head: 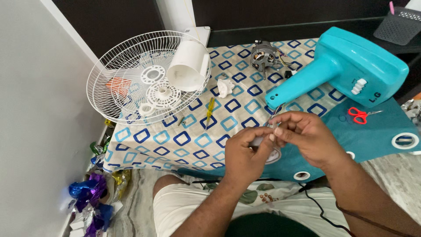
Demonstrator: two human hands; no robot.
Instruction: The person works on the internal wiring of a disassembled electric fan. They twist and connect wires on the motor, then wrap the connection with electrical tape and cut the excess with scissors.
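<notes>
White small part (275, 128) pinched between both hands (280, 142), above teal cloth (386, 127)

Open patterned cloth (175, 140) ahead-left; fan grille (131, 74), turquoise housing (346, 66) block far side.

Both hands are held together at centre, the left hand (244, 154) curled, the right hand (305, 137) pinching, forearms bent inward.

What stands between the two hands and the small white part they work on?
Nothing visible does. Both the left hand and the right hand already pinch the small white part at their fingertips, above the patterned cloth.
</notes>
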